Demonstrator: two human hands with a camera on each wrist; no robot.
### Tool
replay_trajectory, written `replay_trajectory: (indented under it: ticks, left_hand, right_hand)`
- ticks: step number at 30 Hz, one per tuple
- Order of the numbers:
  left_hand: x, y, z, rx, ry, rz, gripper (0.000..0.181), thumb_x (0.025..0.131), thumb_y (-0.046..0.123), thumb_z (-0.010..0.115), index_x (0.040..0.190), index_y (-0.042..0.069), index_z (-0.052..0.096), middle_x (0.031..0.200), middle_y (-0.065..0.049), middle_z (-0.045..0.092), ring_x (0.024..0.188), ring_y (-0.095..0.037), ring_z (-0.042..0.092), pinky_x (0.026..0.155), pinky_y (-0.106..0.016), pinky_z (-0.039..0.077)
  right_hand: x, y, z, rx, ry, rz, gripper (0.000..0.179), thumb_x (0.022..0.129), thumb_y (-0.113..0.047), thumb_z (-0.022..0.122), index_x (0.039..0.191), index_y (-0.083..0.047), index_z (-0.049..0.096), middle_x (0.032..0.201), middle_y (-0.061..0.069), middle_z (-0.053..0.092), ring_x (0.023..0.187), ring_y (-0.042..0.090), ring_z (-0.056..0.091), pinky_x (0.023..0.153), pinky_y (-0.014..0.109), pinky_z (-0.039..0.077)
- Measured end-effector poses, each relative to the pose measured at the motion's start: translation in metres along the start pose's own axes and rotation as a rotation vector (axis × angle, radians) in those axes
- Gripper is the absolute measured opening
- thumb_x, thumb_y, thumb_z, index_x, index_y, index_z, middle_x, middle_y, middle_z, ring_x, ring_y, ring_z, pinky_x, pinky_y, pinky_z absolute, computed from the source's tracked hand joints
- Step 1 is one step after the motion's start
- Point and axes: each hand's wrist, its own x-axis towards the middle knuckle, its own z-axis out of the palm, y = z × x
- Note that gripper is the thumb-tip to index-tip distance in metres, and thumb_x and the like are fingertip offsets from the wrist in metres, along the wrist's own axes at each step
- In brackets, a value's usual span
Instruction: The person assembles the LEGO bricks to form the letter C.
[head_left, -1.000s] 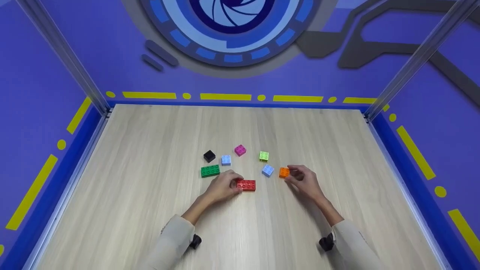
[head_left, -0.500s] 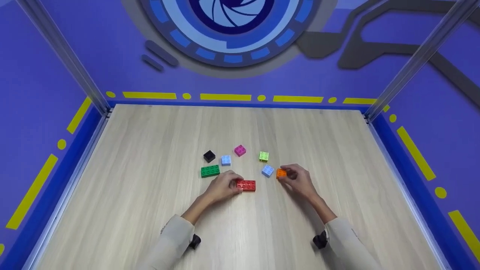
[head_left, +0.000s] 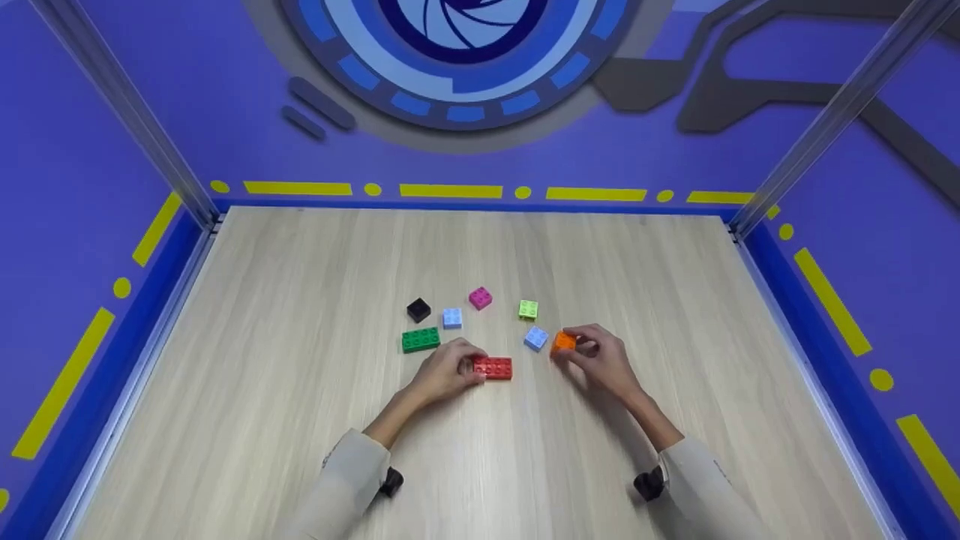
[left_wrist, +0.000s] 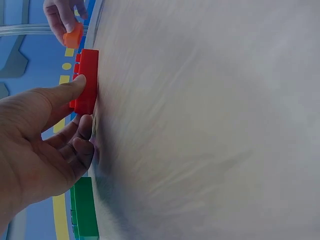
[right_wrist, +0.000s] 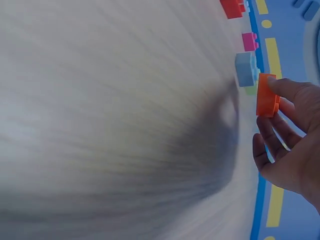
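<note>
Between thumb and fingers, my left hand (head_left: 448, 372) grips the left end of a long red toy brick (head_left: 496, 368), which sits on the table with its studs up. To the right, my right hand (head_left: 606, 361) pinches a small orange brick (head_left: 563, 343). In the right wrist view the orange brick (right_wrist: 266, 95) is held off the tabletop, with thumb on one side and fingers on the other. A light blue brick (head_left: 535, 338) lies just left of the orange one. The green brick (left_wrist: 86, 207) shows below my left hand in the left wrist view.
On the wooden table (head_left: 300, 262), beyond my hands, lie a long green brick (head_left: 421, 340), a black brick (head_left: 418, 310), another light blue brick (head_left: 452, 318), a magenta brick (head_left: 481, 298) and a lime brick (head_left: 528, 310). Purple-blue panels (head_left: 450, 169) wall the table's back and sides.
My right hand has shifted slightly left with the orange brick, then raised it off the table. The left hand and the red brick have stayed in place.
</note>
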Motion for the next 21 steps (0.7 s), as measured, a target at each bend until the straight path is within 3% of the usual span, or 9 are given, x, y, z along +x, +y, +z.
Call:
replay_trajectory:
  ticks: [12,21]
  left_hand:
    - [0.001,0.0,0.002,-0.023,0.001,-0.019,0.03,0.089,0.016,0.079,0.117,0.006,0.074,0.109,-0.009,0.069,0.09,-0.017,0.056,0.077,-0.029,0.042]
    - [0.002,0.0,0.001,-0.011,-0.004,-0.01,0.032,0.088,0.016,0.079,0.118,0.006,0.074,0.109,-0.009,0.069,0.088,-0.015,0.053,0.076,-0.027,0.041]
  right_hand:
    - [-0.002,-0.023,0.008,0.063,-0.101,-0.073,0.034,0.084,-0.005,0.082,0.117,-0.005,0.074,0.114,0.011,0.072,0.104,0.028,0.068,0.088,0.04,0.059]
    - [-0.005,-0.032,0.03,0.092,-0.161,-0.121,0.034,0.086,-0.004,0.08,0.119,-0.002,0.073,0.114,0.016,0.071,0.1,0.031,0.069,0.087,0.047,0.059]
